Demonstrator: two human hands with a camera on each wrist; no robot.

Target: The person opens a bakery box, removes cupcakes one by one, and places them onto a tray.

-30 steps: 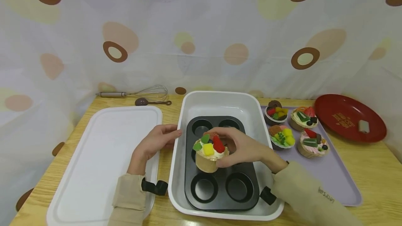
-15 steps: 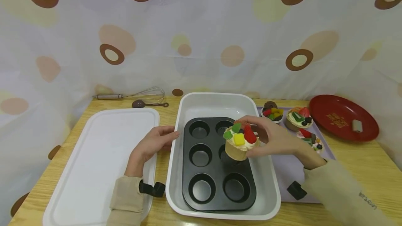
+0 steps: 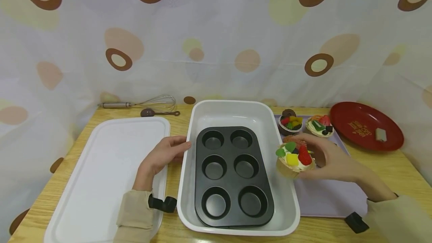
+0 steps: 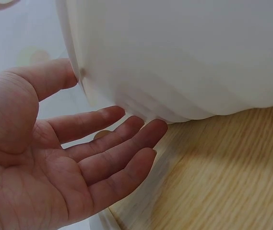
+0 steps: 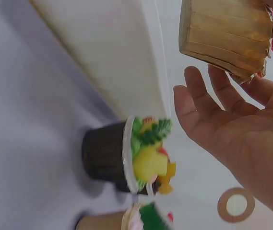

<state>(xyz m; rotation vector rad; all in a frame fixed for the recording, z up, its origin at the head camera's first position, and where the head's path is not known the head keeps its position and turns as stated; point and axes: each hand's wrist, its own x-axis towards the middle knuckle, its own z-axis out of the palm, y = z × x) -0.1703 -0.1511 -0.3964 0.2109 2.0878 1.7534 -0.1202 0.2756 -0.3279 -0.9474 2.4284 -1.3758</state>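
My right hand [image 3: 332,162] holds a fruit-topped cupcake [image 3: 287,170] between thumb and fingers, over the right rim of a deep white tray [image 3: 237,231]. The cupcake has a tan paper wrapper [image 5: 222,33] and bears cream, a strawberry, a yellow cube and green leaves. Inside the tray lies a dark muffin tin [image 3: 231,194] with bare cups. At the tray's left side is my left hand [image 3: 164,153], its thumb against the rim and its loosely extended fingers [image 4: 122,179] by the outer wall in the left wrist view.
A purple tray [image 3: 327,200] at the right bears several cupcakes, among them one in a dark wrapper [image 5: 105,153]; my right hand hides some. Behind it stands a red plate [image 3: 388,115] with a small pale block [image 3: 381,135]. Left are a flat white board [image 3: 108,175], whisk [image 3: 116,105] and brown spoon [image 3: 147,112].
My right hand has carried the cupcake rightward from above the middle of the muffin tin to the white tray's right rim. The left hand has stayed at the left rim.
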